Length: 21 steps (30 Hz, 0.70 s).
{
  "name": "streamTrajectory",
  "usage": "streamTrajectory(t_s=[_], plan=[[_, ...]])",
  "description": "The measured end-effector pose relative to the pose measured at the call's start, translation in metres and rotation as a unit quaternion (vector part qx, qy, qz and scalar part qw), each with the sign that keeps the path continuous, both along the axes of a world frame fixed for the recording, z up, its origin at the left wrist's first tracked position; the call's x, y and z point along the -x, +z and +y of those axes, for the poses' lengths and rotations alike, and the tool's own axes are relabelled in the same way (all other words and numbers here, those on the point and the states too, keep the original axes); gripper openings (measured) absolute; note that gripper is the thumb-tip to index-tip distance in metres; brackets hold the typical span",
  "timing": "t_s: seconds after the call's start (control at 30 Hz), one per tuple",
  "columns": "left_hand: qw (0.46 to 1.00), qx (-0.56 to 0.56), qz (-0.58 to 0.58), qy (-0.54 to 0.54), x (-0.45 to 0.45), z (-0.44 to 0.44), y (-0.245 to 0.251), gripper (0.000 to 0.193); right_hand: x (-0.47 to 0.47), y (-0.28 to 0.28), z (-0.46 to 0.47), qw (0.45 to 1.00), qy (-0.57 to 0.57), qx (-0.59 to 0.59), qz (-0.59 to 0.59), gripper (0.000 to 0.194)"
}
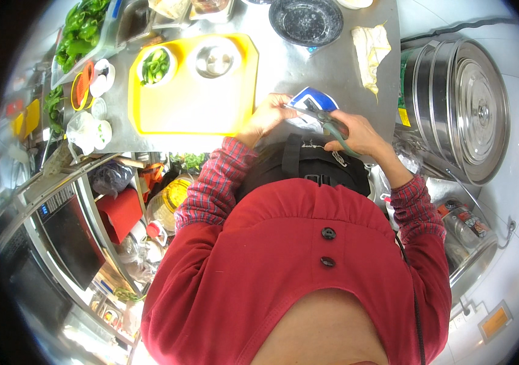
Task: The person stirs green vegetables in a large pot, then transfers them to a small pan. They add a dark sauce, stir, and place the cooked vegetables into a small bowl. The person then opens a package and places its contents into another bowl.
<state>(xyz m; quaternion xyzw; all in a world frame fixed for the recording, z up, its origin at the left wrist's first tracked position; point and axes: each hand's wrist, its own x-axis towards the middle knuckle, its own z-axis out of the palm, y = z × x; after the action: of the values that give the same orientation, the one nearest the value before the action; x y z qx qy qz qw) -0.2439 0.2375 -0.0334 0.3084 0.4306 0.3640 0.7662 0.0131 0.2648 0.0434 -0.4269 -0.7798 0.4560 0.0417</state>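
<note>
My left hand (269,115) pinches the near-left edge of a blue and white plastic packet (312,98) at the front edge of the steel table. In my right hand (360,133) is a pair of scissors (335,132) with grey-green handles. Their blades point left across the packet, with the tip close to my left fingers. Whether the blades have cut into it I cannot tell. Just left of my left hand lies a yellow tray (195,107), bearing a white bowl of sliced green peppers (155,66) and a shiny metal bowl (214,58).
A black pan (306,22) and a crumpled pale cloth (371,57) lie on the steel table (282,54). Green peppers (81,34) fill a clear bin at the left, near orange-handled scissors (85,84). A large steel pot (460,109) stands right of the table.
</note>
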Motion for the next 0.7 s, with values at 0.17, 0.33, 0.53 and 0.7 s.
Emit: streamTrajectory(t_s=[0.17,0.33,0.53,0.7], plan=[[1.0,-0.009,0.001,-0.004,-0.001,-0.002,0.002,0.022,-0.003,0.0,0.004,1.0,-0.002,0.003,-0.019,0.049],[0.999,-0.021,0.034,-0.023,0.002,-0.001,0.008,0.02,-0.004,-0.012,0.001,0.998,-0.047,0.034,0.019,0.047],[0.997,-0.044,0.059,-0.009,0.012,-0.011,0.016,0.013,-0.012,-0.032,0.023,0.978,-0.117,-0.058,-0.162,0.042],[0.996,-0.051,0.067,0.02,0.018,-0.02,0.026,0.013,-0.015,-0.033,0.011,0.946,-0.052,-0.161,-0.278,0.071]])
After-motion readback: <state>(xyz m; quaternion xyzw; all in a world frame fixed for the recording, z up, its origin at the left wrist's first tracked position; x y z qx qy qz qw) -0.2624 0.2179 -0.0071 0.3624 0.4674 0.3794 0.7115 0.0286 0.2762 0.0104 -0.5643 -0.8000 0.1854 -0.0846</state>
